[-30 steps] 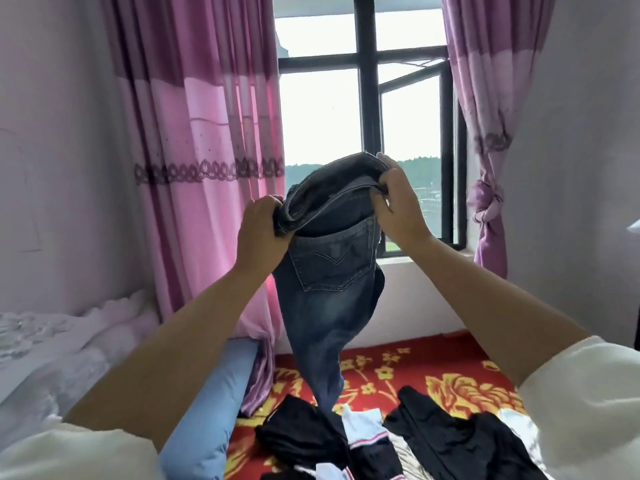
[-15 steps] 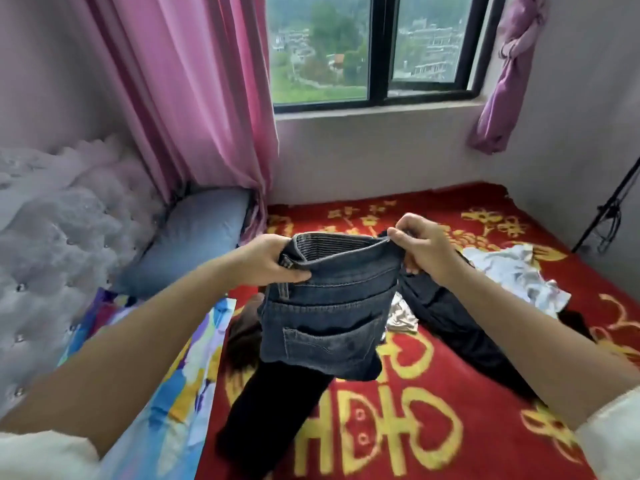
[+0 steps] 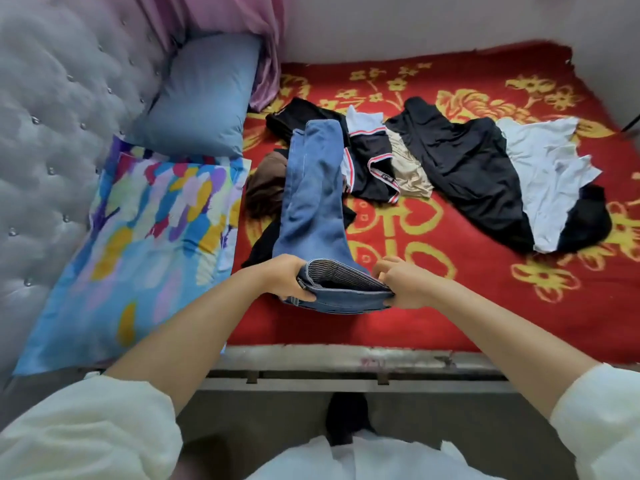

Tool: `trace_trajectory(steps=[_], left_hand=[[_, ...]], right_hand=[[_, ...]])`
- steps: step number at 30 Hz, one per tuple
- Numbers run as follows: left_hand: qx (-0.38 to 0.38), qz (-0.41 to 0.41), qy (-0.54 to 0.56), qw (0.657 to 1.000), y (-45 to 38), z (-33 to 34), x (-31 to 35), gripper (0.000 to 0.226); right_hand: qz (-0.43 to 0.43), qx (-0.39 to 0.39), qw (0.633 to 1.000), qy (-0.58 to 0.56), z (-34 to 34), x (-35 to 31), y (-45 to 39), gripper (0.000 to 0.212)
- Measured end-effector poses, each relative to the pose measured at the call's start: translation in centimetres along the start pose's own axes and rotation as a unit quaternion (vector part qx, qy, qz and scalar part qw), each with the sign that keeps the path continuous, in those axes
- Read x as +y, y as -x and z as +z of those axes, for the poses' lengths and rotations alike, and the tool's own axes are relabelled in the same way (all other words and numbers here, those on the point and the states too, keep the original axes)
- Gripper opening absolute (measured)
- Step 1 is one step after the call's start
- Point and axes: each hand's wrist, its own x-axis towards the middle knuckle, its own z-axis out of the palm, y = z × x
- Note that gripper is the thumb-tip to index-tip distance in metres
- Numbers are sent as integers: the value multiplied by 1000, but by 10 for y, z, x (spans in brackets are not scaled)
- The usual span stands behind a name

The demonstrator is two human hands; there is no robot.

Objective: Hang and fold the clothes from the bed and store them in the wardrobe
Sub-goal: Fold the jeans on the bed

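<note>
A pair of blue jeans lies lengthwise on the red bed cover, legs together and pointing away from me. My left hand grips the left end of the waistband. My right hand pinches the right end of it. The waistband is lifted a little off the bed near the front edge. Beyond the jeans lie a black garment with red and white trim, a beige piece, a large black garment, a white garment and a brown one.
A grey tufted headboard stands at the left. A blue pillow and a multicoloured pillow lie beside it. A pink curtain hangs at the back. The bed's grey front edge runs below my arms.
The jeans came down from in front of the window and now lie stretched out on the bed. My view tilted down. Both hands kept hold of the waistband.
</note>
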Motion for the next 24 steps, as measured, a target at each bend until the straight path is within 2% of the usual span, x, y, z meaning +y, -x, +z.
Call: trace_trajectory(steps=[3,6,7,9,11,13,16,17,18,21,24], left_hand=[[62,22,-41,997,36,35,-16,32],[120,52,-94,987,83,82,-35,17],[141,58,-84,985,95,96,-44,11],[143,59,-53,987,115,126,-60,14],[97,70,5,993,132,156,-69,27],[-6,23,99,995,154,185,-76,12],[-132,-19,141,981,170,209,-86,23],[-151,-24,152,976,173,212,-89,19],[-160,-31,166,973,178,215,-92,16],[-138,-45,189,971,179,218,-102,26],[-72,-32,191,978,170,217,-105,35]], right_hand=[[-40,1,999,-29,30,-34,25,39],[-55,-26,997,-44,56,-83,54,39],[-54,-42,997,-39,65,-96,60,40],[-45,-76,996,-30,80,-118,69,39],[-13,-138,990,-29,93,-139,76,23],[32,-232,971,-46,103,-165,84,5],[59,-333,934,-115,117,-178,82,15],[74,-347,923,-152,124,-179,79,30],[89,-357,914,-174,130,-182,77,39],[98,-349,913,-186,135,-185,71,19],[106,-313,927,-175,128,-177,65,26]])
